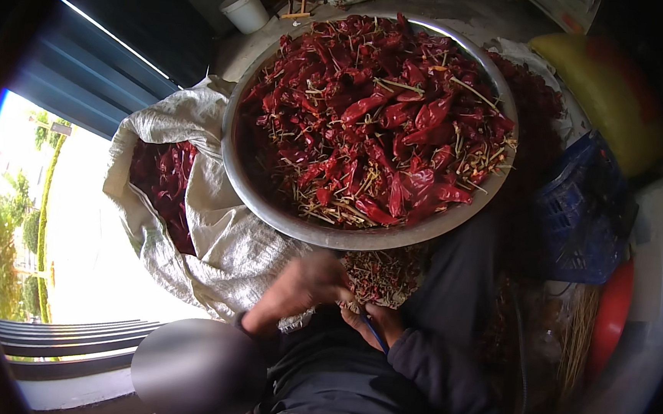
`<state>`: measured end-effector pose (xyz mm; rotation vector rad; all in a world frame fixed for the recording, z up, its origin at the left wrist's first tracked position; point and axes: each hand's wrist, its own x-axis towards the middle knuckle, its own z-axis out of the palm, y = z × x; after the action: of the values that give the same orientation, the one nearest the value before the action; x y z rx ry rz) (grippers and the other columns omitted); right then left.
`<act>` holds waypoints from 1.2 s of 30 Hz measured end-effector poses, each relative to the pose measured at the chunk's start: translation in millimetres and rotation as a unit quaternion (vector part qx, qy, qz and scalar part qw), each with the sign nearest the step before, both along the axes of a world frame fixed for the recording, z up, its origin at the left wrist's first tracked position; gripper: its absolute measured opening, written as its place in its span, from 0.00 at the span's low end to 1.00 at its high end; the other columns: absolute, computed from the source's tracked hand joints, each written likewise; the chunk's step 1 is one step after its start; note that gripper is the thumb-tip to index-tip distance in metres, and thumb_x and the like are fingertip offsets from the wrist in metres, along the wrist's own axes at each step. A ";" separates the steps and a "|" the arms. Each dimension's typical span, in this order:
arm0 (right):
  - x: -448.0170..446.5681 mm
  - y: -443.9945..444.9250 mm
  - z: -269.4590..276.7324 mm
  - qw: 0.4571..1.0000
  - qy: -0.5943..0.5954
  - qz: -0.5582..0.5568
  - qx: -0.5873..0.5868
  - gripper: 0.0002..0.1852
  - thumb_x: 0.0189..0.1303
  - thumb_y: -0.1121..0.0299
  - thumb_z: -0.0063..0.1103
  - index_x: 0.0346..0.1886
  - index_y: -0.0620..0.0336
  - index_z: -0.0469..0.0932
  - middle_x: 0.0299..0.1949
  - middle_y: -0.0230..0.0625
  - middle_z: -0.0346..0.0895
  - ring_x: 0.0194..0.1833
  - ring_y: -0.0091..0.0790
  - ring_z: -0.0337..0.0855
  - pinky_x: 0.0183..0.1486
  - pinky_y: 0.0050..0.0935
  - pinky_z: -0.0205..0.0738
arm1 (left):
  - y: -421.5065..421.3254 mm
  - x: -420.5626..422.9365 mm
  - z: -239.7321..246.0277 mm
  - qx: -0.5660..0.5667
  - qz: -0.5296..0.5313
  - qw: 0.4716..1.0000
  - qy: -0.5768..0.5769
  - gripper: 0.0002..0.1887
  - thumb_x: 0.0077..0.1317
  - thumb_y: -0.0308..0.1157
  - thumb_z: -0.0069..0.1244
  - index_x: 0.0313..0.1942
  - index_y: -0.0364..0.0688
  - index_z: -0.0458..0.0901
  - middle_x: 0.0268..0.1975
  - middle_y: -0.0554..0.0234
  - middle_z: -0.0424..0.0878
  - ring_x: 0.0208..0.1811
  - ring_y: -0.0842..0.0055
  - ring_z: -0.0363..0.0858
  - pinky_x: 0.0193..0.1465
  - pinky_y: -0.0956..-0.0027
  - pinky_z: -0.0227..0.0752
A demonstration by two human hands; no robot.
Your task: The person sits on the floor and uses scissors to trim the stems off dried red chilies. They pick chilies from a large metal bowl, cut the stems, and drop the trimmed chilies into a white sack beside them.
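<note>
A wide metal basin [312,235] heaped with dried red chili peppers [373,106] and pale stems stands in front of me. Just below its near rim, my left hand [312,283] is blurred, fingers bent toward the right; whether it grips anything is unclear. My right hand [380,321], close beside it, is closed around a slim blue tool [373,330], perhaps a handle; its working end is hidden by the fingers. Cut stems and chili scraps [384,271] lie in a pile under the basin's near edge, just beyond both hands.
At the left an open woven sack [215,222] holds more red chilies [162,189]. A blue plastic crate [581,219] and a red rounded object [612,319] sit right. A white bucket [245,10] stands behind, and a yellow-green sack [604,99] lies far right.
</note>
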<state>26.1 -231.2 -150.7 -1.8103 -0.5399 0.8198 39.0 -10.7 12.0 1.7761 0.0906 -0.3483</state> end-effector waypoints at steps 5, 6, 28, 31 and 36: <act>16.6 5.0 62.9 0.997 -0.001 0.056 0.057 0.20 0.72 0.51 0.66 0.43 0.63 0.84 0.35 0.47 0.84 0.37 0.44 0.85 0.46 0.41 0.78 | 80.0 101.9 3.8 0.322 0.167 0.917 -0.162 0.13 0.60 0.30 0.67 0.40 0.37 0.82 0.35 0.53 0.89 0.39 0.63 0.90 0.40 0.60 0.82; 17.9 5.4 68.0 0.997 0.012 0.065 0.047 0.21 0.71 0.49 0.66 0.42 0.63 0.83 0.34 0.47 0.83 0.35 0.44 0.85 0.45 0.41 0.78 | 103.1 123.5 -11.8 0.411 0.124 0.879 -0.207 0.12 0.60 0.30 0.65 0.41 0.37 0.81 0.35 0.50 0.89 0.38 0.58 0.90 0.39 0.56 0.82; 29.4 6.2 105.0 0.980 -0.178 -0.064 0.060 0.27 0.62 0.45 0.73 0.48 0.60 0.80 0.35 0.44 0.83 0.36 0.49 0.86 0.40 0.43 0.80 | 27.8 10.0 14.7 0.272 0.197 0.906 -0.259 0.12 0.62 0.21 0.65 0.46 0.36 0.87 0.41 0.60 0.86 0.42 0.75 0.85 0.46 0.70 0.80; 24.8 8.8 104.8 0.976 -0.202 -0.064 0.046 0.26 0.62 0.46 0.73 0.45 0.60 0.79 0.35 0.46 0.83 0.37 0.54 0.85 0.41 0.45 0.79 | 8.0 -15.3 -0.7 0.315 0.127 0.888 -0.311 0.14 0.57 0.18 0.65 0.44 0.39 0.87 0.36 0.63 0.85 0.39 0.70 0.82 0.43 0.67 0.77; 19.6 10.4 86.6 0.953 -0.278 -0.112 0.038 0.26 0.60 0.45 0.74 0.42 0.61 0.79 0.32 0.47 0.84 0.33 0.52 0.86 0.35 0.44 0.79 | -11.2 -34.2 -19.5 0.315 0.116 0.898 -0.285 0.15 0.57 0.17 0.64 0.45 0.40 0.86 0.38 0.63 0.85 0.38 0.70 0.82 0.43 0.68 0.76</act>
<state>45.6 -220.7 -64.0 -1.9843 -0.6925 0.1215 4.8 -21.9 -7.5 2.4098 -0.0072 0.4377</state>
